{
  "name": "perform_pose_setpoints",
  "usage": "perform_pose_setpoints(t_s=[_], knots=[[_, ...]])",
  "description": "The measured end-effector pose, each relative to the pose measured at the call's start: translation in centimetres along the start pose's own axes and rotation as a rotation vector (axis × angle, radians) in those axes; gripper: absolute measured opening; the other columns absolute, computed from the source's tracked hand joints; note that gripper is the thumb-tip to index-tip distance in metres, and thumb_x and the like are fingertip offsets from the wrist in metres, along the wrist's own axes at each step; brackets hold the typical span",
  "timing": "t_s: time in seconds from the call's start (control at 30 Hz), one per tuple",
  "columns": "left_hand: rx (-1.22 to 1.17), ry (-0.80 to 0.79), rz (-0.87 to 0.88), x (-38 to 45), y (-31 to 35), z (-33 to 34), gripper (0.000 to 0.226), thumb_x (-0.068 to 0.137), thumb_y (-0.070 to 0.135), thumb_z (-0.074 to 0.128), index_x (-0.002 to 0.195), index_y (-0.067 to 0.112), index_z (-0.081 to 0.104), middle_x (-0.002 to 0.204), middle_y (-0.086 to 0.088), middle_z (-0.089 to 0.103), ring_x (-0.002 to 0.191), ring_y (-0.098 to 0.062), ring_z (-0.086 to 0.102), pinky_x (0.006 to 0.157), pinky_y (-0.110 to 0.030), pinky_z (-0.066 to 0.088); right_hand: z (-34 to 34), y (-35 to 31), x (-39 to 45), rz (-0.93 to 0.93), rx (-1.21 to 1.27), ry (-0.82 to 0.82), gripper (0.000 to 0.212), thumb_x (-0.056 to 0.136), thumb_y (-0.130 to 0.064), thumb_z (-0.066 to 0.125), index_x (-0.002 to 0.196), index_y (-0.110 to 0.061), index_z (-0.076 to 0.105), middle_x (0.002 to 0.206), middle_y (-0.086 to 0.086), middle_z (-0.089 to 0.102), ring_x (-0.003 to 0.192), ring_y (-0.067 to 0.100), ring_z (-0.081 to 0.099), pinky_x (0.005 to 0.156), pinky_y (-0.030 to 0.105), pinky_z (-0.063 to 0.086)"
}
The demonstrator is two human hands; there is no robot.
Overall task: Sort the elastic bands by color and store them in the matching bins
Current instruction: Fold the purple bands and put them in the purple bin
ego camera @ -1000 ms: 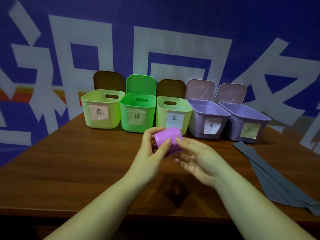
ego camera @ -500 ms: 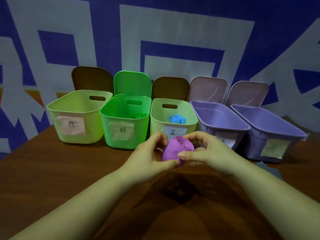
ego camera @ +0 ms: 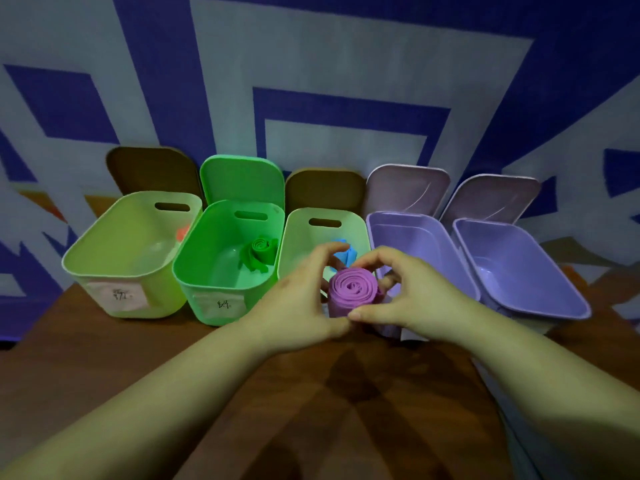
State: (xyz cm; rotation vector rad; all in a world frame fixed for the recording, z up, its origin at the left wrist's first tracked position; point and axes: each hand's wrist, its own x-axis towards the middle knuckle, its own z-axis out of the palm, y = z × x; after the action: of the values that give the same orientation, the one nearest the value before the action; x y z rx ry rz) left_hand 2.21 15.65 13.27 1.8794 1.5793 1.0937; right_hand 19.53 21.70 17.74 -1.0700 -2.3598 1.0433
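Now both hands cup the rolled purple band (ego camera: 352,293) so it can't unwind: left hand (ego camera: 300,306) and right hand (ego camera: 412,299) pinch it, thumbs meeting, low centre; the near purple bin (ego camera: 377,230), seemingly empty, sits at two o'clock

Blue-and-white wall (ego camera: 311,64), brown wooden table (ego camera: 104,341)

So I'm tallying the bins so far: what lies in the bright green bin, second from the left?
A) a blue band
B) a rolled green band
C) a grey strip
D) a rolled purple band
B: a rolled green band lies inside the bright green bin, while the purple roll is gripped between both hands.
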Motion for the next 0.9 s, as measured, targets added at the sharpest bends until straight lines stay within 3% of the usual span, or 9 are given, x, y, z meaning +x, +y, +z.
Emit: perform_pose_setpoints(t_s=[0.13,0.23,0.43,0.6,0.67,0.77,0.83,0.9], knots=[[0.102,-0.017,0.093,2.0,3.4,-2.0,0.082,0.069,0.030,0.079,0.137,0.031,0.033,0.120,0.008,0.050,0.092,-0.004,0.056,0.081,-0.016,0.046,-2.9,-2.2,-0.3,0.006,0.054,0.067,0.065,0.058,-0.029,0.089,0.106,-0.040,0.046,0.106,-0.012,0.058,0.083,0.020,0.062,0.080,0.037,0.054],[0.132,-0.040,0.165,3.4,4.7,-2.6,0.073,0.071,0.034,0.078,0.133,0.030,0.039,0.121,0.009,0.052,0.104,-0.004,0.052,0.084,-0.019,0.045,-4.8,-2.7,-0.5,0.051,0.174,0.069,0.075,0.060,-0.017,0.088,0.118,-0.031,0.044,0.111,-0.004,0.058,0.081,0.015,0.060,0.079,0.027,0.055],[0.160,-0.050,0.207,6.9,4.7,-2.3,0.059,0.068,0.039,0.074,0.121,0.033,0.047,0.116,0.008,0.054,0.101,-0.005,0.053,0.084,-0.026,0.048,-7.6,-0.6,0.5,0.158,0.583,0.008,0.051,0.081,0.010,0.064,0.118,-0.023,0.051,0.116,0.000,0.064,0.086,0.013,0.067,0.080,0.022,0.055],[0.190,-0.112,0.142,10.4,3.6,-0.6,0.055,0.066,0.039,0.072,0.115,0.035,0.047,0.108,0.007,0.051,0.096,-0.012,0.054,0.081,-0.035,0.050,-9.7,3.1,2.8,0.258,0.695,0.036,0.039,0.089,0.003,0.057,0.119,-0.022,0.054,0.113,0.001,0.069,0.094,0.018,0.068,0.085,0.031,0.056],[0.204,-0.145,0.115,11.9,2.7,0.7,0.056,0.069,0.031,0.075,0.118,0.030,0.048,0.110,0.005,0.049,0.099,-0.015,0.052,0.084,-0.032,0.048,-10.6,5.2,4.0,0.287,0.569,0.107,0.036,0.090,0.002,0.057,0.117,-0.022,0.054,0.116,0.004,0.068,0.093,0.016,0.065,0.083,0.027,0.054],[0.223,-0.190,0.055,14.5,1.2,3.1,0.057,0.071,0.026,0.076,0.120,0.026,0.048,0.110,0.005,0.045,0.101,-0.020,0.051,0.086,-0.030,0.044,-11.9,9.6,6.1,0.282,0.024,0.177,0.039,0.088,-0.004,0.060,0.122,-0.021,0.054,0.123,0.003,0.062,0.100,0.015,0.057,0.083,0.018,0.044],[0.206,-0.219,0.006,16.3,0.2,5.0,0.055,0.071,0.027,0.076,0.119,0.026,0.048,0.112,0.001,0.046,0.102,-0.023,0.051,0.089,-0.034,0.044,-12.4,12.7,7.6,0.275,-0.377,0.099,0.049,0.088,-0.013,0.061,0.134,-0.022,0.049,0.131,-0.001,0.056,0.115,0.017,0.050,0.090,0.022,0.038],[0.185,-0.235,-0.055,18.1,-0.8,6.9,0.055,0.071,0.028,0.075,0.118,0.025,0.047,0.113,-0.001,0.046,0.102,-0.026,0.052,0.090,-0.036,0.044,-12.6,15.0,8.8,0.277,-0.585,0.020,0.057,0.089,-0.021,0.060,0.142,-0.026,0.039,0.143,-0.002,0.045,0.129,0.020,0.039,0.102,0.026,0.032]])
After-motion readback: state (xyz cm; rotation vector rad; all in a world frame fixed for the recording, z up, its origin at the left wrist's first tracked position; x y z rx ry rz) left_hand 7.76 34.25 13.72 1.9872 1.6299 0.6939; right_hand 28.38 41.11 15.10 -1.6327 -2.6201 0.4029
